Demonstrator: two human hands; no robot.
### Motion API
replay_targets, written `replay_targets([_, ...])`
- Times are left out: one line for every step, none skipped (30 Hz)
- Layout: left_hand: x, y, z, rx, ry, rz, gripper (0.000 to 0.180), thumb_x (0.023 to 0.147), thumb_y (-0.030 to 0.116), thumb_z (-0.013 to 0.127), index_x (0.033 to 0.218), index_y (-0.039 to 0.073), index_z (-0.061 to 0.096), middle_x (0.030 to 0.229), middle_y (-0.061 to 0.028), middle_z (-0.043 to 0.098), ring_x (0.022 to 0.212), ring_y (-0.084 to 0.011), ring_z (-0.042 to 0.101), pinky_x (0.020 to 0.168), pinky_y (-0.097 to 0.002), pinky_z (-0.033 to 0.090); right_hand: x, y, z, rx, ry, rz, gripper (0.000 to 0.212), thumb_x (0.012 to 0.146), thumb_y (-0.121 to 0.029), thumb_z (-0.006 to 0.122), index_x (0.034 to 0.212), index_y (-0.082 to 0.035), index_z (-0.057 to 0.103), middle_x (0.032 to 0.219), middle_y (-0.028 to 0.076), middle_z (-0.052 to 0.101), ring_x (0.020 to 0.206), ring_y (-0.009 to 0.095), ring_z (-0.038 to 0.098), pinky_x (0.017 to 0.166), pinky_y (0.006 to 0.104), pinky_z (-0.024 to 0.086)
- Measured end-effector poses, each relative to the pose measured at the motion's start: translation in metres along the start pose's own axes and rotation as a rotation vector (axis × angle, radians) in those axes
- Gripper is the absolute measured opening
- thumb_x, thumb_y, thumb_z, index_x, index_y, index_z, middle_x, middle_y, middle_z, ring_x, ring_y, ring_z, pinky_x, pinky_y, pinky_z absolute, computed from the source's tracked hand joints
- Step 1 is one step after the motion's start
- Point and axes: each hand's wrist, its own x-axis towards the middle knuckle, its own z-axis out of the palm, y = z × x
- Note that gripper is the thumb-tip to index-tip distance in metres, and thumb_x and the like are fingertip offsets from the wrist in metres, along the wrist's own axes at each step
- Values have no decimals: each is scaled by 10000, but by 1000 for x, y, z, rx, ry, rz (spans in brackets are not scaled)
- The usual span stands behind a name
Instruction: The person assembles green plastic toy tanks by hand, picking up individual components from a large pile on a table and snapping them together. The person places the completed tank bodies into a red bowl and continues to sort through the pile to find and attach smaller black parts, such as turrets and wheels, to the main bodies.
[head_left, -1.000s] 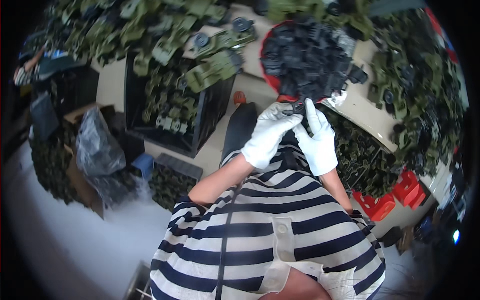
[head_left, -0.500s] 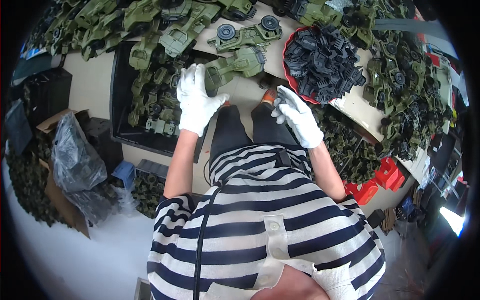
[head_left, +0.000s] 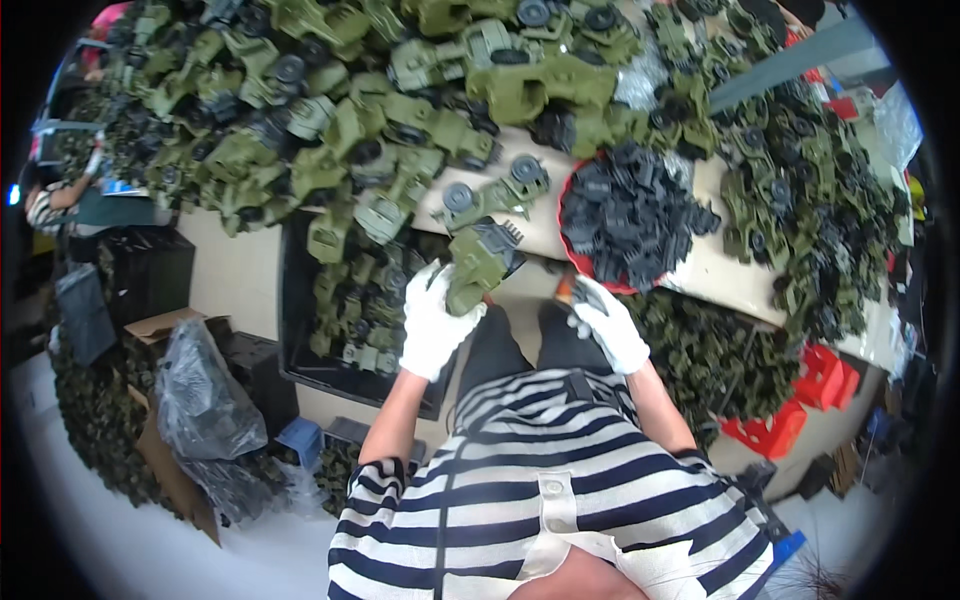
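Note:
My left hand [head_left: 435, 325], in a white glove, is closed on a green toy military truck [head_left: 480, 268]. Thumb and fingers lie on either side of its rear end, and its dark-tipped front points away from me. My right hand [head_left: 612, 330], also gloved, hovers just below a red tray [head_left: 565, 225] heaped with black plastic parts [head_left: 630, 215]. Its fingers are loosely curled and apart, with no held thing visible. Beyond the held truck, another green vehicle piece [head_left: 492, 192] with dark wheels lies on the tabletop.
A large heap of green toy vehicles [head_left: 350, 120] covers the far table. Left of my legs stands a black crate [head_left: 290, 340] with more inside. Further piles lie at right, beside red plastic pieces [head_left: 825, 378]. Clear plastic wrapping [head_left: 205, 390] sits at left.
The view has tilted, showing more of the far heap. My left hand, spread beside the truck before, is now closed on it, and the truck has turned. My right hand stays near the tray.

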Motion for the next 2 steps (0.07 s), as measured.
replay_targets([9,10,-16,0,6,-29,710,639,312,866,1242,20,631,1309,-225,556,1211,-391,531,1018,-474,460,2,3,-8,-12,-5,11,645,937,-91,646,1510,-9,360,1286,120,616,862,127,642,622,222,501])
replay_targets([30,23,-38,-64,17,-75,818,658,400,854,1341,53,569,1360,-223,529,1248,-369,514,1062,-469,419,12,17,-21,-28,-40,-28,675,930,-134,670,1519,-29,358,1356,124,589,865,132,643,652,227,518])
